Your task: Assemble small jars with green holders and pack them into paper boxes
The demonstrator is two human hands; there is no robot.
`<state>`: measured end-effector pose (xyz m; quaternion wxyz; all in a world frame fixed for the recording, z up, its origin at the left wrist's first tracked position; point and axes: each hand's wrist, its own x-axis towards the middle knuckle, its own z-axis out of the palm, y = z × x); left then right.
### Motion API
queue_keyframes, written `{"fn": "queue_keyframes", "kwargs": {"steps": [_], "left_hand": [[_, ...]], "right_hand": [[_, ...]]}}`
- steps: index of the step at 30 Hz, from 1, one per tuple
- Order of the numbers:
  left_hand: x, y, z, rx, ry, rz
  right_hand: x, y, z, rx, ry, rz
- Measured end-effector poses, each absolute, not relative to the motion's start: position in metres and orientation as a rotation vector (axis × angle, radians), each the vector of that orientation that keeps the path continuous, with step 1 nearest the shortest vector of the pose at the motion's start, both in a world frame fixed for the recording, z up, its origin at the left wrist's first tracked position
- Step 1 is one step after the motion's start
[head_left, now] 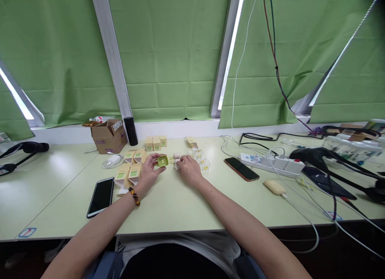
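Note:
My left hand [149, 169] grips a small green square container [163, 161] between thumb and fingers, its hollow side facing me. To its right, my right hand [189, 168] reaches down to the table with bent fingers over a small whitish piece [177, 165], mostly hidden by the fingertips. A pale pink piece [177, 155] lies just beyond them. Tiny yellow pieces [171, 160] rest between my hands. Clear round plastic pieces with yellow centres [205, 165] sit right of my right hand. Several small cream boxes with green windows [134, 173] stand beside my left hand.
More cream boxes [156, 143] stand farther back, near a cardboard box [108, 136] and a black cylinder [130, 131]. A phone [100, 196] lies at left, another [241, 169] at right. A white power strip [272, 164] and tangled cables occupy the right side.

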<state>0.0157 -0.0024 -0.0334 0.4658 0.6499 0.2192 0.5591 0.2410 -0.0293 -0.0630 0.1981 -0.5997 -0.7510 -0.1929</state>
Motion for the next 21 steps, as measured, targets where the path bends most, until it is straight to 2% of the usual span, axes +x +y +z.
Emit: {"fn": "queue_keyframes", "kwargs": {"steps": [5,11,16,21], "left_hand": [[0.015,0.000,-0.035,1.592,0.545,1.389],[0.014,0.002,-0.038,1.593,0.561,1.419],[0.014,0.003,-0.037,1.600,0.583,1.440],[0.015,0.000,-0.036,1.621,0.582,1.431]], "right_hand": [[0.237,-0.030,-0.062,-1.596,-2.107,-0.576],[0.231,-0.046,-0.045,-1.276,-1.878,-0.592],[0.234,-0.052,-0.044,-1.010,-1.838,-0.528],[0.226,-0.055,-0.048,-0.937,-1.808,-0.353]]}}
